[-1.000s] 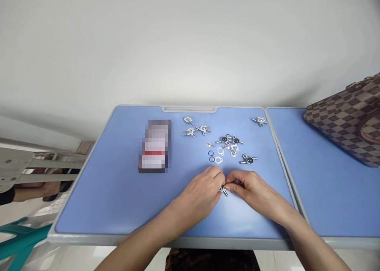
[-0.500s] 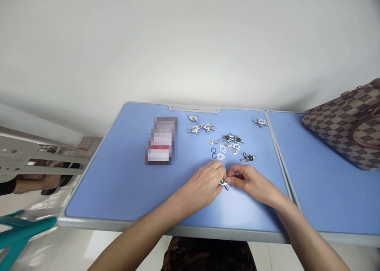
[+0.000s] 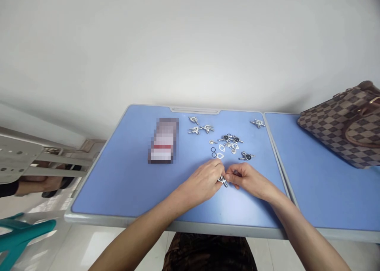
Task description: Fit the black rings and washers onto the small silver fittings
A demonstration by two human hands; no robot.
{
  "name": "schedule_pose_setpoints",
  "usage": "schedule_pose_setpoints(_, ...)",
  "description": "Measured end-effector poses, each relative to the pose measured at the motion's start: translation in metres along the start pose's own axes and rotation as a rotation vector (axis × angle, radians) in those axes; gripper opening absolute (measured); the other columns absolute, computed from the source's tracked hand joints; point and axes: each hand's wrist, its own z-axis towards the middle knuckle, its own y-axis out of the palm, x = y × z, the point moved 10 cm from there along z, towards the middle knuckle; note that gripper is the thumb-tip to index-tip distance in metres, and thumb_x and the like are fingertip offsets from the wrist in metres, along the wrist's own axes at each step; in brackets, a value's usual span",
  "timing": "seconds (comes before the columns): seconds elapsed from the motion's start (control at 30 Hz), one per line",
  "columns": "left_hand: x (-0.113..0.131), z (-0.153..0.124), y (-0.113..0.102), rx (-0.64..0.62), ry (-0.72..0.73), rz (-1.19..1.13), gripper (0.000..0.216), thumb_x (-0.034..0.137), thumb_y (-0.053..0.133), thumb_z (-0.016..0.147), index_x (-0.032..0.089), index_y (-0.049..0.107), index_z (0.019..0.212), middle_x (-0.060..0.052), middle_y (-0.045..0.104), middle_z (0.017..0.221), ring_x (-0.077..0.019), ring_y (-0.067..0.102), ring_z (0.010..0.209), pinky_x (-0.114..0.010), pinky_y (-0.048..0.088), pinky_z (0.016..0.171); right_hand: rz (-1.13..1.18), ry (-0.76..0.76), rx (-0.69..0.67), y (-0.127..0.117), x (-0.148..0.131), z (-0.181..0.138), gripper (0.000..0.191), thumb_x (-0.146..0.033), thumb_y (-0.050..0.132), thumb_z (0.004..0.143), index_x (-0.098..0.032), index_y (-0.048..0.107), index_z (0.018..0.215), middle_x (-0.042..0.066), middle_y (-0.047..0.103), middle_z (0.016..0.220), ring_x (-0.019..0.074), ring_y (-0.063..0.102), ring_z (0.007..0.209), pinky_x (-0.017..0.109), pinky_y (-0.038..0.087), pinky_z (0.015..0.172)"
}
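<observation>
My left hand and my right hand meet just above the blue table, fingertips pinched together on one small silver metal fitting. Beyond my fingers lies a loose cluster of similar metal parts, flat plates and black rings. Three more fittings sit farther back, and a single one lies at the back right.
A blurred box lies left of the parts. A brown chequered handbag rests on a second blue table to the right. A teal chair and a metal frame stand at the left.
The view has shifted a little; my hands stay together, still working the same small fitting between the fingertips.
</observation>
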Motion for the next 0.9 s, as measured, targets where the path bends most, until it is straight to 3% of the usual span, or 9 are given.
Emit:
schedule_pose_setpoints(0.5,0.000,-0.001,-0.001,0.035,0.000,0.031,0.017,0.002,0.045,0.077,0.018,0.048,0.084,-0.002,0.052,0.091,-0.0160,0.051,0.084,-0.029,0.041,0.073,-0.169,0.012,0.111,-0.010,-0.009,-0.004,0.026,-0.039,0.053,0.084,-0.018,0.052,0.068,-0.005,0.045,0.058,0.0097,0.038,0.054,0.023,0.027,0.049)
schedule_pose_setpoints(0.9,-0.001,0.001,-0.003,0.007,-0.016,-0.024,0.006,0.015,0.056,0.083,0.018,0.051,0.084,-0.002,0.053,0.094,-0.0165,0.051,0.085,-0.030,0.042,0.075,-0.014,-0.044,0.069,-0.009,-0.005,0.002,0.024,-0.036,0.056,0.082,-0.017,0.053,0.067,-0.007,0.044,0.055,0.0083,0.036,0.052,0.022,0.027,0.049)
